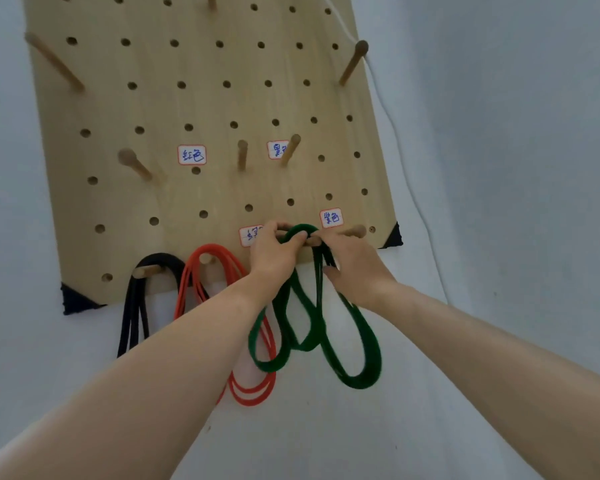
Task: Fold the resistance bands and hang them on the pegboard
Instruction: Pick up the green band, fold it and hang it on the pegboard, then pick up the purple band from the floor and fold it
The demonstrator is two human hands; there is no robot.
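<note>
Wooden pegboard (153, 98) on pale wall (499, 202), seen from below at an angle. Several wooden pegs jut out of it.

Green band (357, 382): folded into several loops at the board's lower edge, right of centre. The top of the bundle arches over the stub of a peg (314, 240) that shows between the two hands. Cannot tell whether the band's weight sits on that peg. The loops hang free below, in front of the wall.

Left grip (274, 254): fingers curled over the top arch of the green band, grasping it. It partly covers a label (249, 236).

Right grip (354, 268): fingers closed on the green strands just below the peg, on its right side.

Red band (212, 247): folded and hung over its own peg (207, 259), just left of the left grip. Its lower loops pass behind the left forearm and overlap the green ones.

Black band (160, 258): folded and hung over the next peg (148, 270) to the left.

Bare peg (355, 232) just right of the hands, under a handwritten label (331, 217). Two more labels sit higher up, one at (192, 154) and one partly behind a peg at (278, 149).

Black corner pieces (392, 235) on the board's lower corners. White cable (395, 133) runs down the wall along the right edge.
</note>
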